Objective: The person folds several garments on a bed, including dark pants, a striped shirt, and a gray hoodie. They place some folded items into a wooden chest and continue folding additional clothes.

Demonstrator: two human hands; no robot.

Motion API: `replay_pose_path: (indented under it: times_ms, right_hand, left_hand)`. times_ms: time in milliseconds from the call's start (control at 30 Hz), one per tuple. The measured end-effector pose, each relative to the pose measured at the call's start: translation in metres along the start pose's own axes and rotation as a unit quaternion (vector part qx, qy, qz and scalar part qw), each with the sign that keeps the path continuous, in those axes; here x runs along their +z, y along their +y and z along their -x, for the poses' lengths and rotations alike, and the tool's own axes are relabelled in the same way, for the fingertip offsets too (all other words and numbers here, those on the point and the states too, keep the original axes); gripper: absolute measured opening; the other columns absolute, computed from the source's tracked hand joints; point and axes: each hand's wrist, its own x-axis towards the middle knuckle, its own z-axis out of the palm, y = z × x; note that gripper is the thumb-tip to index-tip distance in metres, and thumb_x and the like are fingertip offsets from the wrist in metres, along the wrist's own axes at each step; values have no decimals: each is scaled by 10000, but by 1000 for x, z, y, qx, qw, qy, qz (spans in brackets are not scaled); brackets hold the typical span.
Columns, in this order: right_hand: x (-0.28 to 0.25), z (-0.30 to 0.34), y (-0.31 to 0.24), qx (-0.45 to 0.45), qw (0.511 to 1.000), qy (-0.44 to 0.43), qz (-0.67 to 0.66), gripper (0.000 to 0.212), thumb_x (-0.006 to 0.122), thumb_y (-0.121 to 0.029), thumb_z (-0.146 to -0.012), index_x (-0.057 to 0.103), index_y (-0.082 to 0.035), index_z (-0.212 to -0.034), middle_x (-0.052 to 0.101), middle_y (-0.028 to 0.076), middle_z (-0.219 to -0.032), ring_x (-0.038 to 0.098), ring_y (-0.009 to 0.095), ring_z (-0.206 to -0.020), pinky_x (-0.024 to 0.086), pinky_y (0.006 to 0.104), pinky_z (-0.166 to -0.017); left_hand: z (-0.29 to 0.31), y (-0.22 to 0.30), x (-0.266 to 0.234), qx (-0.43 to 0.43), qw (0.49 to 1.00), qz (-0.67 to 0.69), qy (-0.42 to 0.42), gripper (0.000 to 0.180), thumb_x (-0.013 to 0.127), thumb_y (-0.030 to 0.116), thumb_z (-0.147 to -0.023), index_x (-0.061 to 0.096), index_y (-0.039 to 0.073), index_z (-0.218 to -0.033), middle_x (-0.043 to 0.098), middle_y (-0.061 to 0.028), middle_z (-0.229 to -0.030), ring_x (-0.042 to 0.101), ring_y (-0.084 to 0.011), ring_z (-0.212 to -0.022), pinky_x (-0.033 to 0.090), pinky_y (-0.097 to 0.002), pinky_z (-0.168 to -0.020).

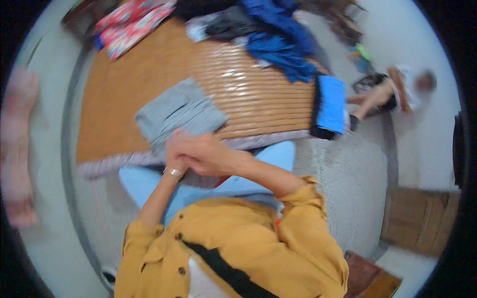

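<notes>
My two hands are together just over the near edge of a bamboo-slat mat. My right hand [206, 153] lies across my left hand [173, 157] and closes over it. Most of the left hand's fingers are hidden or blurred. A metal band circles my left wrist. Right beyond the hands, a folded grey garment [184, 111] rests on the mat [117, 92]. Whether any fingertip touches the cloth I cannot tell.
A blue folded cloth [332, 104] lies on black cloth at the mat's right edge. Blue and dark clothes [278, 42] are heaped at the far side, near a red floral cloth [134, 25]. Another person [397, 92] sits at the right wall. A wooden cabinet [420, 218] stands lower right.
</notes>
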Motion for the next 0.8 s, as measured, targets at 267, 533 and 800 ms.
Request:
replay_pose_path:
  times_ms: [267,533,800]
  right_hand:
    - [-85,23,-178,48,-163,67,983,103,579,-131,-660,500,-145,-596,498,7,-574,454,136,-444,297,283,-373]
    - [-111,41,-190,-13,69,64,995,108,587,-149,-722,535,-151,-627,537,-5,-617,485,100,-478,337,237,-397]
    - [-113,53,-195,1,169,1,986,127,595,-166,-783,571,-157,-659,576,-18,-660,515,64,-512,378,191,-420]
  left_hand:
    - [-2,24,-27,7,995,-97,-29,990,765,185,-605,178,82,-1396,159,-145,-1458,163,-304,-1348,171,-532,-1054]
    - [3,19,-23,8,996,-93,-3,1000,777,193,-591,188,83,-1391,165,-144,-1455,172,-307,-1344,194,-536,-1044]
    - [2,28,-31,-37,993,-103,-40,1046,775,213,-602,121,134,-1415,100,-82,-1480,118,-278,-1360,161,-636,-1005]
